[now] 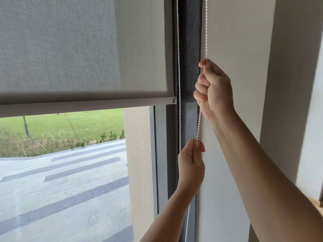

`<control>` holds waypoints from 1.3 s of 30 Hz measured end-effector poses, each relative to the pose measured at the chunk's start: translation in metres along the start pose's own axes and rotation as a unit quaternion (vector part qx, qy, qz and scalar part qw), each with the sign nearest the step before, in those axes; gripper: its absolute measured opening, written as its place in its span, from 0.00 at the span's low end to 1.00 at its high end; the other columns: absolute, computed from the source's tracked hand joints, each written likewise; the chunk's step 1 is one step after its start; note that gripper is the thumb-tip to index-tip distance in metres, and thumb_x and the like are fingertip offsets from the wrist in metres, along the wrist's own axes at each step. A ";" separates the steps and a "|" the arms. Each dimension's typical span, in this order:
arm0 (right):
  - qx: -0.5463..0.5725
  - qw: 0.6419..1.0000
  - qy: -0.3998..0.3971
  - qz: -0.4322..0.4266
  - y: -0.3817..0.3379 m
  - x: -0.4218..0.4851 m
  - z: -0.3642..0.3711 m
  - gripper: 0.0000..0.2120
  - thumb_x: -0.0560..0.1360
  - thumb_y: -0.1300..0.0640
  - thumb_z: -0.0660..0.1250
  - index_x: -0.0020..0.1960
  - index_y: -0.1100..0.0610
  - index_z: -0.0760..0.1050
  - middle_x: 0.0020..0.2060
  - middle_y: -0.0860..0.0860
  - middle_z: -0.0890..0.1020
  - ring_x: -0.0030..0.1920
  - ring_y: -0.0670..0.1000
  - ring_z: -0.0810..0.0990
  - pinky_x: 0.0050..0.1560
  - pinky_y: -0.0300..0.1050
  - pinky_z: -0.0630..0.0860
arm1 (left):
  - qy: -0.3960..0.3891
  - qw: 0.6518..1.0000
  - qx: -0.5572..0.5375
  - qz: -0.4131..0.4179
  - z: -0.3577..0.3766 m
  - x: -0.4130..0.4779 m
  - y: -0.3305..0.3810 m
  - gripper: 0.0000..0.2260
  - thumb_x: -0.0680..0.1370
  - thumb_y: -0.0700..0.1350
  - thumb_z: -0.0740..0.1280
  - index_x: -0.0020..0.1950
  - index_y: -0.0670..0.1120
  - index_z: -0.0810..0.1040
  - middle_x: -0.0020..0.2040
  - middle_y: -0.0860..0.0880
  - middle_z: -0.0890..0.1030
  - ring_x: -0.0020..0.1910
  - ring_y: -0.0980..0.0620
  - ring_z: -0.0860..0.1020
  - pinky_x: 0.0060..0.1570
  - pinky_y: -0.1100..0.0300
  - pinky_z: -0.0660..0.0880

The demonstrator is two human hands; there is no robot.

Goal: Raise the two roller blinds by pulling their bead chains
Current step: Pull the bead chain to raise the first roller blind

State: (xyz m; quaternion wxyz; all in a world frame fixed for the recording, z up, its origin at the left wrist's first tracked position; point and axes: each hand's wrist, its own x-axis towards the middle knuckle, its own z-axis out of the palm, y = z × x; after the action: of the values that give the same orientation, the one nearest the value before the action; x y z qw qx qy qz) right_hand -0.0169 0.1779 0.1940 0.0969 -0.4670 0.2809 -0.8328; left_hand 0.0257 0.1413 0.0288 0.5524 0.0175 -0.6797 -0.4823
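A grey roller blind (83, 49) covers the upper part of the window, and its bottom bar (87, 106) hangs a little above mid-height. A white bead chain (206, 32) runs down beside the dark window frame. My right hand (214, 88) is clenched on the right strand of this chain, up high. My left hand (191, 165) pinches the same strand lower down, and the chain (199, 123) stretches taut between the two hands. The other strand (178, 67) hangs free just right of the blind's edge. Only one blind is in view.
The dark window frame (188, 49) stands between the glass and a pale wall (236, 41) on the right. Through the glass (70, 172) I see grey paving and a lawn. A wooden edge (317, 203) shows at the far right.
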 end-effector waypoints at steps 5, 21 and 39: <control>0.006 1.000 -0.001 -0.009 -0.002 -0.002 -0.002 0.13 0.80 0.59 0.55 0.41 0.54 0.74 0.23 0.45 0.61 0.21 0.43 0.53 0.18 0.33 0.53 | 0.000 1.000 0.002 -0.001 0.003 -0.003 0.001 0.15 0.81 0.43 0.54 0.34 0.50 0.67 0.28 0.53 0.63 0.27 0.52 0.60 0.27 0.59 0.57; -0.027 0.999 0.026 -0.006 0.020 -0.020 -0.013 0.13 0.80 0.60 0.57 0.40 0.53 0.76 0.22 0.44 0.61 0.21 0.43 0.53 0.19 0.34 0.52 | -0.010 0.999 0.044 -0.012 -0.001 -0.024 -0.018 0.14 0.81 0.44 0.54 0.36 0.46 0.69 0.27 0.55 0.64 0.27 0.54 0.61 0.28 0.60 0.58; -0.435 0.870 0.197 -0.126 0.017 0.012 -0.031 0.25 0.73 0.58 0.60 0.71 0.52 0.65 0.72 0.55 0.64 0.72 0.54 0.62 0.68 0.44 0.58 | -0.057 0.942 0.328 0.037 -0.070 0.014 0.009 0.18 0.81 0.52 0.55 0.69 0.50 0.69 0.69 0.52 0.73 0.67 0.55 0.69 0.66 0.56 0.67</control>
State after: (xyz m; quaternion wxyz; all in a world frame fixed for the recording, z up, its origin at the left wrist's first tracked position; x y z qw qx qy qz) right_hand -0.0504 0.1709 0.1809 -0.2789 -0.3194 0.5668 -0.7063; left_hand 0.0782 0.0939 0.0398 0.4935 0.1449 -0.8311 -0.2115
